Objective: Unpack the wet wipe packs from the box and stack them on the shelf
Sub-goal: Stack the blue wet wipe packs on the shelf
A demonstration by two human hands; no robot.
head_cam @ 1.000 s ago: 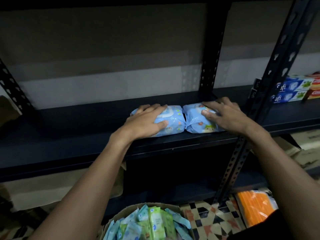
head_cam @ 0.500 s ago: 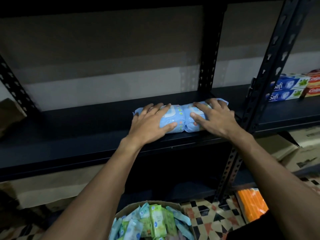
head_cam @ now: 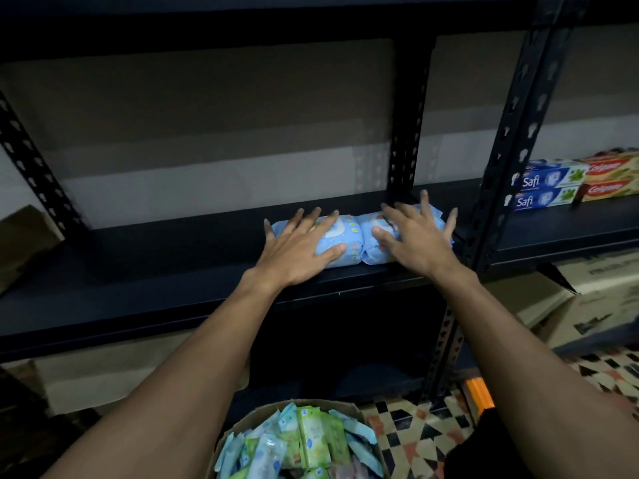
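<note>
Two light-blue wet wipe packs lie side by side, touching, on the dark metal shelf [head_cam: 145, 292]. My left hand [head_cam: 297, 247] lies flat with spread fingers on the left pack [head_cam: 340, 233]. My right hand [head_cam: 415, 240] is spread, fingers straight, over the right pack [head_cam: 371, 250], which sits close to the shelf's upright post [head_cam: 480, 216]. Below, at the bottom of the view, an open cardboard box [head_cam: 242, 426] holds several more blue and green wipe packs [head_cam: 304, 440].
Toothpaste cartons [head_cam: 549, 188] are stacked on the neighbouring shelf bay at the right. Cardboard boxes [head_cam: 594, 305] sit lower right, another at the far left [head_cam: 24, 243]. An orange pack [head_cam: 479, 395] lies on the patterned tile floor. The shelf left of the packs is bare.
Both packs have been slid back and pressed together. My fingers have straightened and spread out from their curled grip on the packs. The view has shifted slightly.
</note>
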